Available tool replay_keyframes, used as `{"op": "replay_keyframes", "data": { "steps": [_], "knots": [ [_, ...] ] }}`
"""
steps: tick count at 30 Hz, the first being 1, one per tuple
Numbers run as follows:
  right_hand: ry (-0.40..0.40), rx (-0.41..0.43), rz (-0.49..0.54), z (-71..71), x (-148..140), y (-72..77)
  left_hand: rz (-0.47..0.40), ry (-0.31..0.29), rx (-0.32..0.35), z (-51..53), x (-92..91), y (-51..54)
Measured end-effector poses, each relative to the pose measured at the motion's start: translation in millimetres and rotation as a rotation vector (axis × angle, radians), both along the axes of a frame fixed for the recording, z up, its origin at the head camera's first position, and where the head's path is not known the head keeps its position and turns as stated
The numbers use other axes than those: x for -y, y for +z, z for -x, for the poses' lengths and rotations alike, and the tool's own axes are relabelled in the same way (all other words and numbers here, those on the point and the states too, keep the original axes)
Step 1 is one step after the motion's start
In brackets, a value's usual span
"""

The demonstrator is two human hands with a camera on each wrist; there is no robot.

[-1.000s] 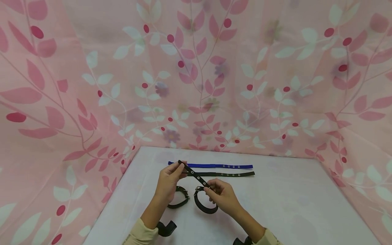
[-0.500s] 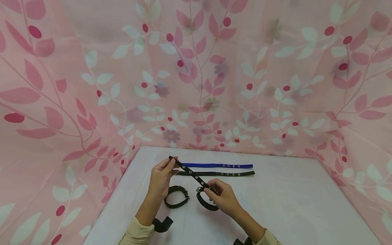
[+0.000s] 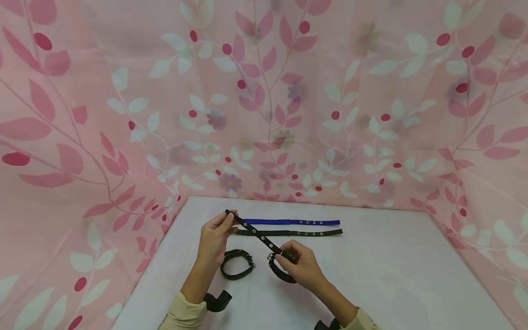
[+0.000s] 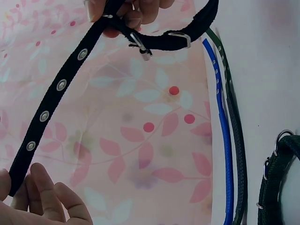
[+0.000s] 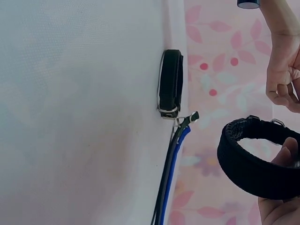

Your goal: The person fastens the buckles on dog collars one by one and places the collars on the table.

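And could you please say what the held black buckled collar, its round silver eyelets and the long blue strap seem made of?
The black buckled collar: matte woven webbing, perhaps nylon; its edges look finely textured. The silver eyelets: shiny; glints suggest metal. The blue strap: matte; its flat, even band suggests similar webbing, though no weave shows clearly.

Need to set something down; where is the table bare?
The table looks bare right of the right hand, out to the pink fabric, and, more narrowly, left of the left hand. The middle is crowded: blue strap, green strap, closed loop, and the held black strap.
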State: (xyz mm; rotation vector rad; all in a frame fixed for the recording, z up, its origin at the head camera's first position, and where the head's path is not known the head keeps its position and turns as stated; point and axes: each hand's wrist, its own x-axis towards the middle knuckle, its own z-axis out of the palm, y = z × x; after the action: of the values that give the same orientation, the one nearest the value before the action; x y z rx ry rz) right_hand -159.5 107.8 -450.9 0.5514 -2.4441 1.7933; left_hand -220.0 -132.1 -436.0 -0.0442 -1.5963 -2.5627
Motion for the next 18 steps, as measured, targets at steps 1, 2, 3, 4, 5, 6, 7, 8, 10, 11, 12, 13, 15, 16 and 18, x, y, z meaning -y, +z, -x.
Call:
{"op": "replay_keyframes", "data": {
  "steps": [1, 2, 3, 4, 5, 6, 7, 8, 10, 11, 12, 13, 15, 16, 18],
  "knots": [
    [-0.002, -0.011, -0.003, -0.3, 0.4, 0.1, -0.001, 0.001, -0.002, 0.0, -0.1, -0.2],
    [-0.006, -0.021, -0.007, -0.3, 0.6, -0.4, 0.002, 0.001, -0.001, 0.1, -0.2, -0.6],
    [-0.010, -0.032, -0.007, -0.5, 0.9, -0.7, 0.001, -0.001, 0.003, -0.1, -0.5, -0.7],
    [-0.014, -0.033, -0.005, -0.1, 1.4, -2.2, -0.001, -0.002, 0.009, 0.0, -0.6, -1.1],
    [-0.017, -0.033, -0.002, 0.9, 1.7, -4.8, 0.002, -0.003, 0.014, -0.1, -0.7, -1.5],
    [-0.020, -0.026, 0.004, 2.2, 1.7, -8.1, 0.005, -0.005, 0.019, 0.0, -0.7, -1.9],
    [-0.022, -0.017, 0.012, 3.8, 1.4, -12.3, 0.005, -0.005, 0.028, -0.1, -0.7, -2.2],
    [-0.020, -0.007, 0.025, 5.6, 1.0, -16.5, 0.011, -0.003, 0.033, 0.1, -0.7, -2.6],
    [-0.009, 0.016, 0.048, 9.6, -0.2, -25.3, 0.022, 0.001, 0.040, 0.5, -0.4, -3.3],
    [-0.003, 0.022, 0.058, 11.3, -1.0, -28.5, 0.031, 0.003, 0.042, 0.9, -0.2, -3.6],
    [0.004, 0.029, 0.071, 12.5, -1.8, -30.8, 0.038, 0.006, 0.043, 1.1, -0.1, -4.0],
    [0.011, 0.030, 0.080, 13.4, -2.5, -32.5, 0.041, 0.008, 0.045, 1.5, 0.1, -4.6],
    [0.015, 0.031, 0.094, 14.2, -3.7, -34.2, 0.046, 0.007, 0.045, 2.0, 0.2, -6.0],
    [0.015, 0.033, 0.103, 14.2, -4.2, -34.4, 0.048, 0.002, 0.049, 2.1, 0.0, -6.8],
    [0.010, 0.044, 0.117, 13.8, -5.0, -34.3, 0.051, -0.018, 0.063, 2.2, -0.5, -9.3]
  ]
}}
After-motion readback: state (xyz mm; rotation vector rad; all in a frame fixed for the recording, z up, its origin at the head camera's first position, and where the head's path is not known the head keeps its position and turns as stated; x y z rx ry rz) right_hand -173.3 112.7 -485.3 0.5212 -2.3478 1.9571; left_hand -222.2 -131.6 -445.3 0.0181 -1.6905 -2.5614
